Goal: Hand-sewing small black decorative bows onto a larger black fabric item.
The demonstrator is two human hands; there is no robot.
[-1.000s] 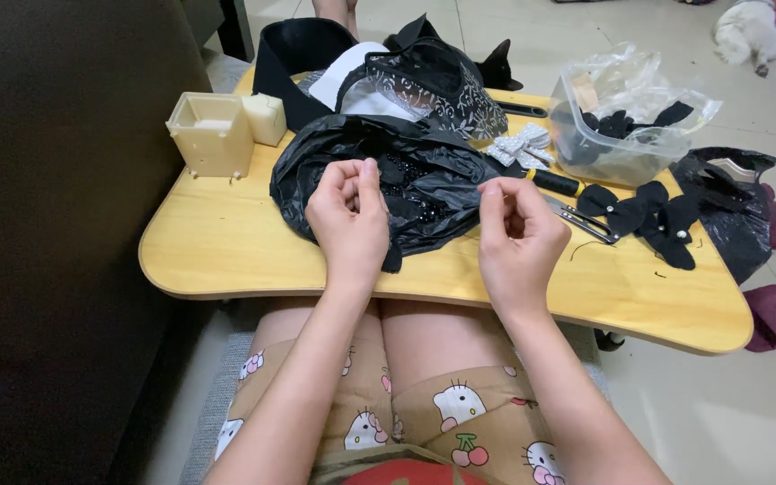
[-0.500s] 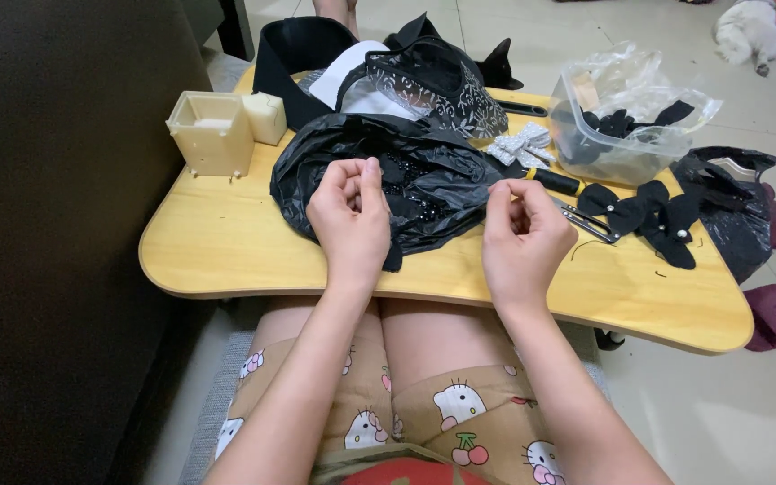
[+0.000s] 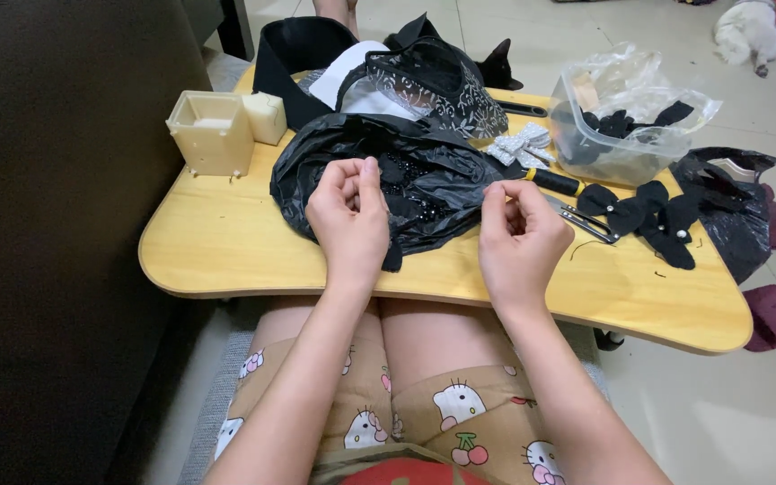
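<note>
Over at the desk's [image 3: 226,260] left rear corner sits a cream plastic box [image 3: 211,132] with a small cream cube [image 3: 268,118] touching it, both well clear of the work. Moving in, the left hand [image 3: 349,218] hovers over the near edge of the desk, fingers curled, thumb and forefinger pressed together as if pinching something very fine; what it pinches is too small to make out. Just behind it lies the crumpled black plastic bag [image 3: 406,180], spread across the middle of the desk, with a dark beaded piece [image 3: 403,184] lying on top, right between the two hands. The right hand [image 3: 518,238] mirrors the left, knuckles bent, fingertips drawn in toward the thumb, held a little lower and nearer the front edge; whether anything runs between the two hands I cannot tell. For fine pinching like this, it looks best to keep both wrists low and steady near the desk edge and the hands close together, so nothing slips. Further right, a black-handled tool with a yellow band [image 3: 554,182] lies beside metal tweezers [image 3: 588,223], then black fabric bows [image 3: 648,211], and a clear plastic tub [image 3: 621,135] toward the right rear corner.
</note>
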